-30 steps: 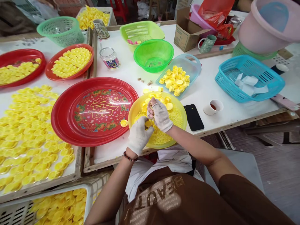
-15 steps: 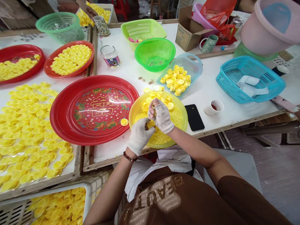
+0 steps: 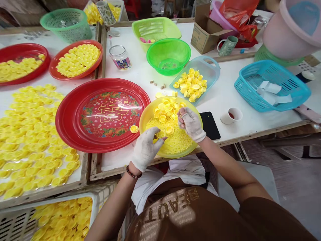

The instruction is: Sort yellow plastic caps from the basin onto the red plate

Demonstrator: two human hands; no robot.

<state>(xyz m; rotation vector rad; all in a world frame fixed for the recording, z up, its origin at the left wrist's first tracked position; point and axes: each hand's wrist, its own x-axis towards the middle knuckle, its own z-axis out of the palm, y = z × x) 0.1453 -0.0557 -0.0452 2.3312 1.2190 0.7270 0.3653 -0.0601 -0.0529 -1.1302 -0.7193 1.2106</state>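
Observation:
In white gloves with bare fingertips, both hands are over a yellow bowl (image 3: 142,125) of small yellow pellets (image 3: 175,144). My left hand (image 3: 146,147) pinches a small yellow plastic cup (image 3: 160,134) between thumb and fingers at the bowl's near left. Just past it lies a similar cup (image 3: 170,130) on the pellets. My right hand (image 3: 191,124) is above the bowl's right side with its fingers curled closed; what they hold, if anything, cannot be made out. More yellow cups (image 3: 165,108) are heaped at the back of the bowl.
A large red tray (image 3: 72,134) is at left, one yellow cup (image 3: 134,129) on its rim. Rows of yellow pieces (image 3: 37,140) cover the left table. Behind are a green bowl (image 3: 168,55) and a blue tray (image 3: 213,72); right, a phone (image 3: 211,125) and paper cup (image 3: 233,117).
My right hand has moved right, away from my left hand. A cup now shows on the pellets between them. The co-worker's hand at the back has left the view.

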